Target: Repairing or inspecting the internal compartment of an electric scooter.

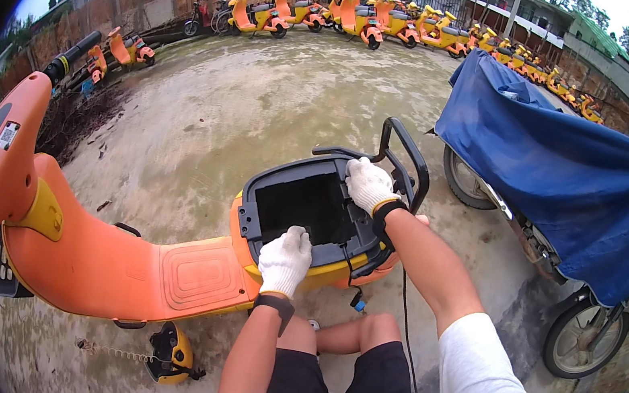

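Note:
An orange and yellow scooter stands in front of me with an open storage compartment, grey-rimmed and dark inside. My left hand, in a white glove, is curled at the compartment's near edge; what its fingertips hold, if anything, is hidden. My right hand, also gloved, grips the rim at the far right, beside a black rear rail. A black cable runs down from the scooter, near a small blue connector.
A motorbike under a blue cover stands close on the right by a wall. A yellow and black helmet with a coiled cord lies on the concrete at lower left. Several scooters line the far wall; others stand at upper left.

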Tool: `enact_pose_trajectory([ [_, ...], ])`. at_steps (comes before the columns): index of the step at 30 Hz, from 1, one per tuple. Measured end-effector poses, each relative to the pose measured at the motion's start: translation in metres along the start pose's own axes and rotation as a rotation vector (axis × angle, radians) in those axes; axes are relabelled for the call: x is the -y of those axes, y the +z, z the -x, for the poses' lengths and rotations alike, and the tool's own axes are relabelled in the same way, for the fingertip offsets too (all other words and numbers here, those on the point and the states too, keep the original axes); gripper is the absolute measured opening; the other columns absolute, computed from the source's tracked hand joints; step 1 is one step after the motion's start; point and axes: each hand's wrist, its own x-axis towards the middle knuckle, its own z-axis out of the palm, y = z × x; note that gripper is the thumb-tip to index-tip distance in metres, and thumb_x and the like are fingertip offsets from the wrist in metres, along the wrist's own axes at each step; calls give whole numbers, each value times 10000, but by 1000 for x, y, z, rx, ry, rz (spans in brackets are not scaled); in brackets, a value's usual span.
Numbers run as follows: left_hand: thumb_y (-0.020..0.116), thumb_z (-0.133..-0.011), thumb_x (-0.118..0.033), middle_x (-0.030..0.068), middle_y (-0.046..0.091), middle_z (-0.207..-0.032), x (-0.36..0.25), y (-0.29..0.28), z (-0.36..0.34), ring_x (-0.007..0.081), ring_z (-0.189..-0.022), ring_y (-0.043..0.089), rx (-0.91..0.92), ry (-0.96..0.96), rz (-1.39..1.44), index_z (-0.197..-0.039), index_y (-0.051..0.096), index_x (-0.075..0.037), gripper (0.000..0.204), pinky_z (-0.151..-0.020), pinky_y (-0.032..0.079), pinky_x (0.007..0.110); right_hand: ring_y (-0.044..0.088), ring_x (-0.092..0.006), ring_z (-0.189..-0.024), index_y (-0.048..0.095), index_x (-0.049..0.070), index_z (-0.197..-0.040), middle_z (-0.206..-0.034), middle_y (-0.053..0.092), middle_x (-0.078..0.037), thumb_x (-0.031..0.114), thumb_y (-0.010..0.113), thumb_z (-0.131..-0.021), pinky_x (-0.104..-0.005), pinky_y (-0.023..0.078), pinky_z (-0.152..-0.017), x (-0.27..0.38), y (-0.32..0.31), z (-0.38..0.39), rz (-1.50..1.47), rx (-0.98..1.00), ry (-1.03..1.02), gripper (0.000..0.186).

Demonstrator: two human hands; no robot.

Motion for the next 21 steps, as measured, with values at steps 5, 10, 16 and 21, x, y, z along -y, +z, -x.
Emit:
enact_pose_trajectory([
  [5, 626, -948, -283, 127, 729, -781, -14, 4, -5, 338, -710, 714, 14, 14, 5, -978, 701, -135, 169, -677, 567, 464, 689, -444, -903, 672, 47, -990, -946, 706, -246, 241, 434, -978, -554, 534, -797, -26, 12, -11, -1, -42, 86, 307],
  [10, 621, -952, -290, 139, 739, -824, -6, -5, -4, 346, -762, 723, 48, -32, -15, -1004, 702, -131, 186, -721, 572, 467, 722, -434, -864, 703, 9, -984, -945, 718, -258, 140, 526, -925, -504, 582, -767, 12, 9, -10, 94, -9, 190, 228],
  [16, 606, -960, -302, 142, 744, -843, -2, -6, -2, 350, -777, 724, 74, -46, -24, -1017, 706, -129, 207, -736, 571, 467, 706, -414, -929, 661, -7, -955, -1043, 655, -250, 122, 570, -910, -501, 574, -763, 10, 3, -1, 51, -17, 34, 164],
  [21, 602, -963, -304, 143, 743, -837, -14, -1, -6, 349, -779, 725, 91, -39, -6, -1024, 707, -130, 213, -736, 572, 469, 698, -429, -912, 684, 6, -957, -944, 705, -248, 269, 432, -976, -522, 552, -830, -13, 5, -8, 38, -33, 86, 365],
])
